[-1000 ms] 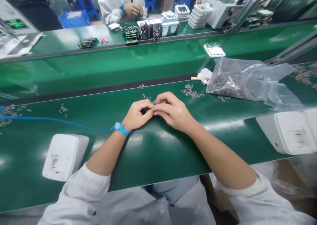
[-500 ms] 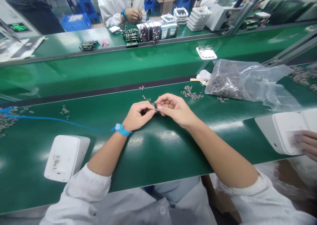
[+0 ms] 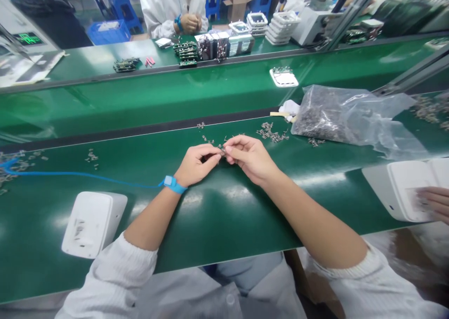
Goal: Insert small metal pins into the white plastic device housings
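My left hand, with a blue strap on its wrist, is pinched at the middle of the green table. My right hand meets it fingertip to fingertip, also pinched. Between the fingertips is a small metal part, partly covered by the fingers. Loose metal parts lie just beyond my hands, and a larger pile of them lies to the right, past my right hand.
A clear bag of metal parts lies at the right. A white device stands left, another right under a person's hand. A white frame rests on the green belt. Across it sits a person.
The white frame has moved left along the belt. My right hand's fingers have shifted slightly and closed nearer together at the small part. My left hand has hardly moved.
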The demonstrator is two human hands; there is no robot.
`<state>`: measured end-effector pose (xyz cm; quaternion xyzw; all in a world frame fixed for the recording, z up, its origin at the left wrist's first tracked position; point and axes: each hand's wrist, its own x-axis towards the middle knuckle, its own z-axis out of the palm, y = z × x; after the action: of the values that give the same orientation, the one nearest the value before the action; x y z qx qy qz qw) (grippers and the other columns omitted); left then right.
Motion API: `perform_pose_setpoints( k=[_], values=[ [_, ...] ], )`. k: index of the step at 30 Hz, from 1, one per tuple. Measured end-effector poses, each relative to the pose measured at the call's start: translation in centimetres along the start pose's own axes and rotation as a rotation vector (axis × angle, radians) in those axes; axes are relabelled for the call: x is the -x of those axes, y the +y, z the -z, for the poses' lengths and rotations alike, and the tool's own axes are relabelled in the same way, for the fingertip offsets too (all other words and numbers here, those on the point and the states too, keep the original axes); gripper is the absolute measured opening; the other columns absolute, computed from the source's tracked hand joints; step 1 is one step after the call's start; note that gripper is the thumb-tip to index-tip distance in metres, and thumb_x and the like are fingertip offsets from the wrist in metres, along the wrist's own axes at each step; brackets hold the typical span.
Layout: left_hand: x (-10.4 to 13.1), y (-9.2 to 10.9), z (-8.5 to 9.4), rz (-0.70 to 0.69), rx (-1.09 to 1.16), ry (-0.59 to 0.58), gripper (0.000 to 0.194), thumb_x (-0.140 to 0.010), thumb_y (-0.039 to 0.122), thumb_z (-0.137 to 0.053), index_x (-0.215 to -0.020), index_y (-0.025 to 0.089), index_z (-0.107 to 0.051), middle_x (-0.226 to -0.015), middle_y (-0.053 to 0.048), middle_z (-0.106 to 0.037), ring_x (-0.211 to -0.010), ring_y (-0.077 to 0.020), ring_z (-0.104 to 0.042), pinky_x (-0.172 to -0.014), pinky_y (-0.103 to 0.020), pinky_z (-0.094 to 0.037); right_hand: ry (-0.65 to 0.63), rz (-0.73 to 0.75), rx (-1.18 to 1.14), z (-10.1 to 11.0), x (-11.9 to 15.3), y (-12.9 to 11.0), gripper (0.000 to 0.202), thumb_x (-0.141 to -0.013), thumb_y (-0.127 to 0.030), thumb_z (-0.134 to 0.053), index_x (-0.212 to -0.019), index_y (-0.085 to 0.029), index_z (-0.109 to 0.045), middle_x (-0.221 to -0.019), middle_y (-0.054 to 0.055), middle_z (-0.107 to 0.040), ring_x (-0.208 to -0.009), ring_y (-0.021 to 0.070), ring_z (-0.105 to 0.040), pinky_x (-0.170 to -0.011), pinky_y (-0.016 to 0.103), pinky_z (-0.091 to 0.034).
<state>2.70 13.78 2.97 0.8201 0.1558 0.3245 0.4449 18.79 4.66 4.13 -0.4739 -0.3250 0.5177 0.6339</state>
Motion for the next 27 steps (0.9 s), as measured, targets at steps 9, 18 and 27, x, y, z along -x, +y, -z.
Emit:
perform_pose_setpoints(
  k=[9,18,27],
  values=[
    [0.05,-0.41,-0.26,0.184,0.232,0.174,0.016,-0.087,0.029,-0.066,-0.092,0.017,-0.075,-0.076,-0.004,-0.074,-0.067,-0.0121,-0.067,-0.064,-0.026,-0.055,-0.001,0.014,0.090,0.35,-0.01,-0.33,0.029,-0.065,-0.036,-0.088,-0.082,-0.017,-0.075,-0.070,0.003,-0.071,-0.066,0.0145,-0.066,-0.059,0.027,-0.052],
    [0.10,-0.68,-0.35,0.160,0.268,0.073,0.015,-0.085,0.030,-0.068,-0.090,0.016,-0.071,-0.076,-0.004,-0.073,-0.069,-0.0131,-0.069,-0.061,-0.025,-0.055,-0.028,0.130,0.168,0.09,0.09,-0.09,0.018,-0.068,-0.030,-0.086,-0.079,-0.019,-0.079,-0.076,0.003,-0.073,-0.068,0.0142,-0.064,-0.066,0.031,-0.054],
    [0.13,-0.20,-0.23,0.164,0.448,0.051,0.022,-0.083,0.035,-0.074,-0.086,0.016,-0.062,-0.071,-0.002,-0.069,-0.064,-0.0113,-0.067,-0.055,-0.021,-0.053,-0.106,0.099,0.136,0.23,0.31,-0.51,0.020,-0.070,-0.032,-0.085,-0.086,-0.021,-0.080,-0.079,0.004,-0.075,-0.071,0.0149,-0.067,-0.070,0.032,-0.058]
  ],
)
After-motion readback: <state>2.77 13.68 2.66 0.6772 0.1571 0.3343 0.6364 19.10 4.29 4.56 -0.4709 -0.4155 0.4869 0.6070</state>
